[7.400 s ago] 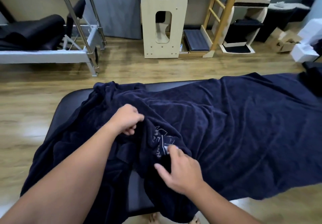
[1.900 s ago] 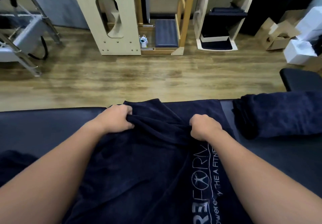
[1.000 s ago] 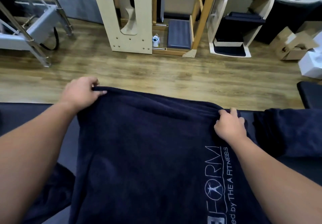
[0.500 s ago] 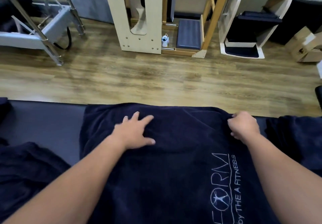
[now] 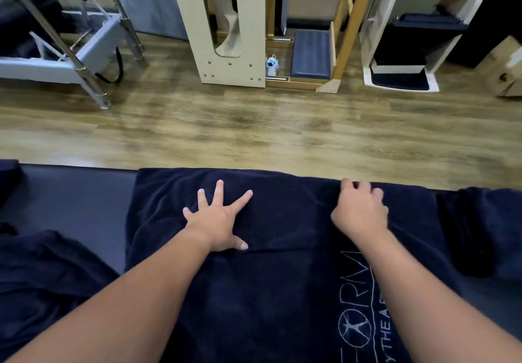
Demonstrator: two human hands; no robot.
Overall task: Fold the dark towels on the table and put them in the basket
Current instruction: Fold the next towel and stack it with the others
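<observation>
The left hand (image 5: 215, 223) is being pressed flat, fingers spread, on the navy towel (image 5: 282, 278), nothing held in its grip. The right hand (image 5: 360, 211) is being rested near the towel's far edge, fingers loosely bent. The towel is lying spread across the black padded surface (image 5: 73, 193), between other dark towels (image 5: 42, 272).

We see a wood-plank floor (image 5: 254, 125) running across the room beyond the black padded table (image 5: 76, 193). Against the far wall stands a pale wooden panel (image 5: 226, 24) with a rounded cutout, a wooden ladder frame (image 5: 346, 29) beside it. To the left sits a grey metal-framed bench (image 5: 56, 63); to the right, a white shelf unit (image 5: 404, 38).
</observation>
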